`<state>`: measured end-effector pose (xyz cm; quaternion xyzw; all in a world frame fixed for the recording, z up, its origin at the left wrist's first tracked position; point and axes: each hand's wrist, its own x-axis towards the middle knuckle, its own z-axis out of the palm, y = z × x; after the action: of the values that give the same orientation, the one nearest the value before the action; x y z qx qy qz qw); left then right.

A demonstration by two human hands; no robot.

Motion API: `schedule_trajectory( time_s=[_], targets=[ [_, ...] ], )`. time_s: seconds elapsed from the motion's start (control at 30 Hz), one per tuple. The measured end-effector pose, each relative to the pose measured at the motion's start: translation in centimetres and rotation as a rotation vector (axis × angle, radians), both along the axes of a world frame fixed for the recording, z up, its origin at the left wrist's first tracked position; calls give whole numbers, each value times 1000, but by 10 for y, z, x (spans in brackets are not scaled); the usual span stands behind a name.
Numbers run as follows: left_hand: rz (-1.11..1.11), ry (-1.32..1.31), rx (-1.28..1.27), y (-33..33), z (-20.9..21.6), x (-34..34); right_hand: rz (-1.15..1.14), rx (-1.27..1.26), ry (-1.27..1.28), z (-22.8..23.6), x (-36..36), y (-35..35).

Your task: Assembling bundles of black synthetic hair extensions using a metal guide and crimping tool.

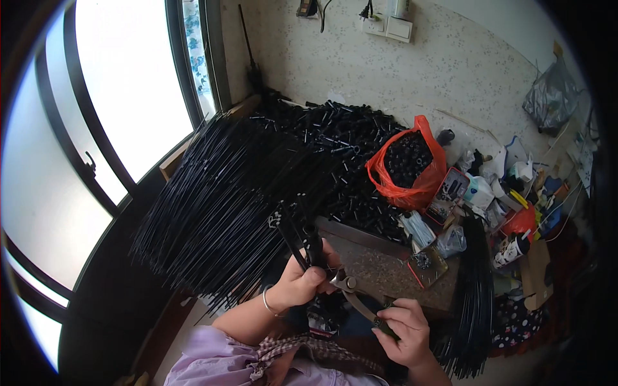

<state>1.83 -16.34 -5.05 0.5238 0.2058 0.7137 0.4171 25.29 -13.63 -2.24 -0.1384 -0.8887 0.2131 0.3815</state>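
My left hand (302,283), with a bracelet at the wrist, is wrapped round a thick black bundle of rods (313,248) that looks like a folded umbrella frame. Small pale tips show near its upper end. To the right, my right hand (405,331) is closed on the dark green grips of a pair of pliers (362,309). Their metal jaws (341,280) reach the lower end of the bundle beside my left fingers. What lies between the jaws is too small to make out.
Long thin black rods (219,199) cover the left of the table, and short black tubes (328,128) heap behind. An orange-red bag (431,174) of small black parts stands right of them. More rods (473,296) hang off the right edge, near a phone-sized tray (449,193) and clutter.
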Motion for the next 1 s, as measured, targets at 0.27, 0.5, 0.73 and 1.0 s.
schedule_trajectory(
  time_s=[0.27, 0.5, 0.73, 1.0],
  targets=[
    [-116, -72, -121, 3, 6, 4, -463, 809, -298, 25, 12, 9],
    [24, -46, -165, -3, 14, 4, -278, 604, -198, 32, 17, 16],
    [-38, 65, -117, 1, 33, 8, 846, -2071, 284, -51, 10, -8],
    [225, 125, -210, -2, 38, 7, -175, -340, -77, -18, -10, 11]
  ],
)
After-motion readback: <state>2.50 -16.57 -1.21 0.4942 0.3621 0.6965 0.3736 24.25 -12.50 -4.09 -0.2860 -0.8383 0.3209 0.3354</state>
